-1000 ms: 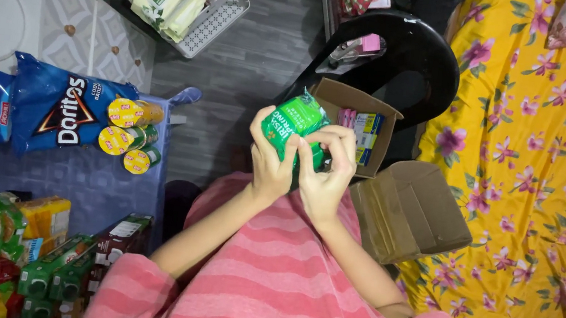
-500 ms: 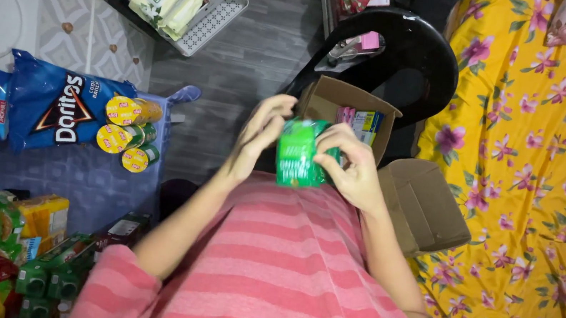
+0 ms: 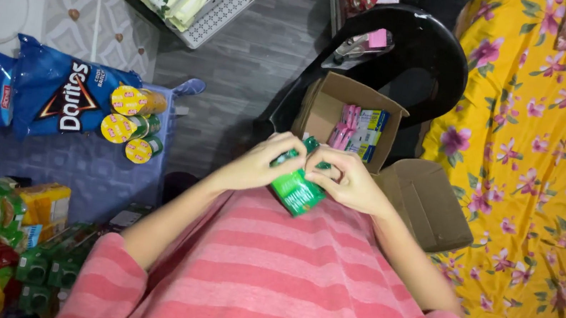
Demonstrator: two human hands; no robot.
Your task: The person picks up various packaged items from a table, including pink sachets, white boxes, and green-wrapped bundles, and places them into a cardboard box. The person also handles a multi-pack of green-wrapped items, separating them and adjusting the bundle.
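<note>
- Both grips are closed on one green soap packet point(image 3: 298, 191): the left hand point(image 3: 260, 167) pinches its upper left end, the right hand point(image 3: 346, 181) its upper right end, fingertips nearly meeting over the top.
- Held tilted, the packet sits just above the pink striped shirt point(image 3: 282, 281), close to the body.
- Just beyond the hands stands an open cardboard box point(image 3: 323, 110) with pink and blue-yellow small packs inside, set on a black plastic chair point(image 3: 424, 61).
- A second, empty cardboard box point(image 3: 429, 202) lies to the right, beside the bed's yellow floral sheet point(image 3: 547, 177).
- Well to the left, a purple-covered desk point(image 3: 80, 174) carries a blue chip bag point(image 3: 60, 99) and three yellow-lidded cans point(image 3: 130, 122).
- Lower left, green cartons point(image 3: 51, 263) and other snack packs lie crowded together.
</note>
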